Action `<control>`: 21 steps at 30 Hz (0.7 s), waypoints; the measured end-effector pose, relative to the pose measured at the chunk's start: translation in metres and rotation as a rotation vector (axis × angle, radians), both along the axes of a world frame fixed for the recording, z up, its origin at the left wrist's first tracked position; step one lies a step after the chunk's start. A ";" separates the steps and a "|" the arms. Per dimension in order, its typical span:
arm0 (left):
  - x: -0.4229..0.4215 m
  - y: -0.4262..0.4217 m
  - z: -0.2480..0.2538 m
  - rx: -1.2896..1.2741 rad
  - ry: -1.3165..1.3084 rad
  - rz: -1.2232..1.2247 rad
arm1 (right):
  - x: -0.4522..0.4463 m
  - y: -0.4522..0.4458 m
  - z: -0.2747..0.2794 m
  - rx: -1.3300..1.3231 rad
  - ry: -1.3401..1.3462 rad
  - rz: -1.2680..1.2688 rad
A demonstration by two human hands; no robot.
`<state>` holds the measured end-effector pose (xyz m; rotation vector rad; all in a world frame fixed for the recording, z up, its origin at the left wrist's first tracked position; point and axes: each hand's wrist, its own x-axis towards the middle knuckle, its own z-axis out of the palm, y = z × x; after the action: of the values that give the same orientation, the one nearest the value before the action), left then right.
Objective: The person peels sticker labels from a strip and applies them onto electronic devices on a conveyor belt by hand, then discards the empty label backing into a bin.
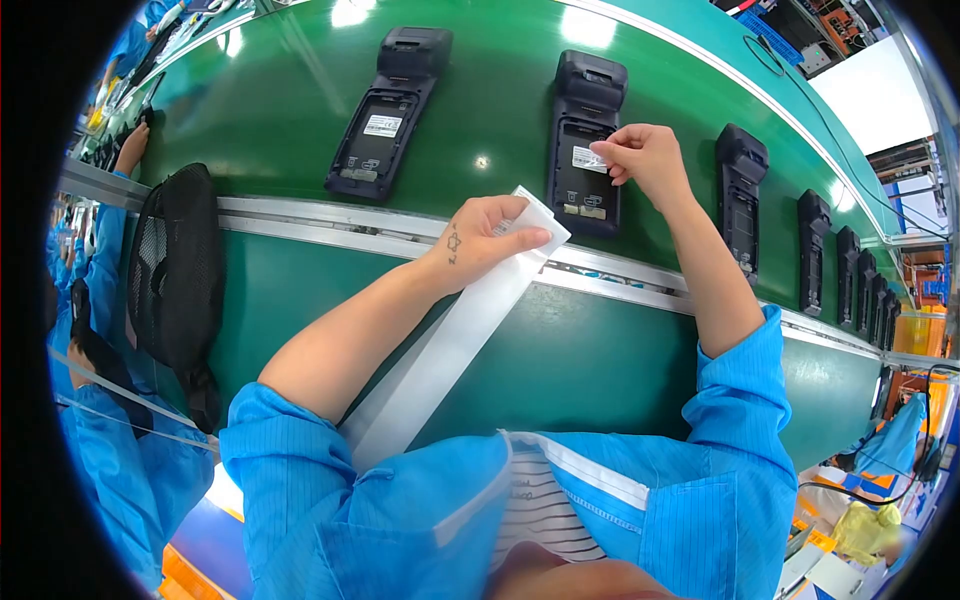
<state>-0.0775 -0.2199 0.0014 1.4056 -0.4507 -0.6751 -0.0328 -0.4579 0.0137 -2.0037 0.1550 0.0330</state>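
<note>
My left hand (487,238) is closed on a long strip of white label backing paper (455,335), thumb on top; the strip hangs down toward my lap. My right hand (645,163) is above a dark handheld payment terminal (588,140) lying on the green belt, its back recess facing up. Thumb and forefinger are pinched at the right edge of a white printed label (587,159) in that recess. Whether the label is fully stuck down cannot be seen. To the left lies a similar terminal (388,115) with a white label (382,125) in its recess.
More terminals lie along the green conveyor belt (480,110) to the right, the nearest being a dark terminal (740,205). A metal rail (640,290) borders the belt. A black mesh bag (178,270) stands at left. Co-workers in blue sleeves (105,265) are further left.
</note>
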 end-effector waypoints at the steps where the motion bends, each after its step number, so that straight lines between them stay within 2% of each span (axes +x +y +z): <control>1: 0.000 -0.001 0.000 0.001 -0.001 0.001 | 0.000 0.000 0.000 0.002 0.000 0.006; 7: -0.003 -0.008 0.001 -0.010 0.026 0.001 | 0.002 -0.001 0.002 -0.022 0.003 0.022; 13: -0.007 -0.015 0.006 -0.079 0.104 -0.030 | 0.007 0.007 0.017 -0.325 0.104 0.095; 16: -0.008 -0.017 0.009 -0.107 0.136 -0.082 | 0.005 0.012 0.035 -0.979 0.103 0.139; 19: -0.007 -0.019 0.006 -0.065 0.087 -0.121 | -0.003 0.006 0.036 -0.893 0.010 0.127; 21: -0.008 -0.020 0.003 -0.057 -0.005 -0.125 | -0.018 0.005 0.020 -0.407 -0.183 0.091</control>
<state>-0.0852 -0.2401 0.0043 1.3341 -0.5611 -0.7542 -0.0511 -0.4531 0.0335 -2.4057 -0.0524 -0.1341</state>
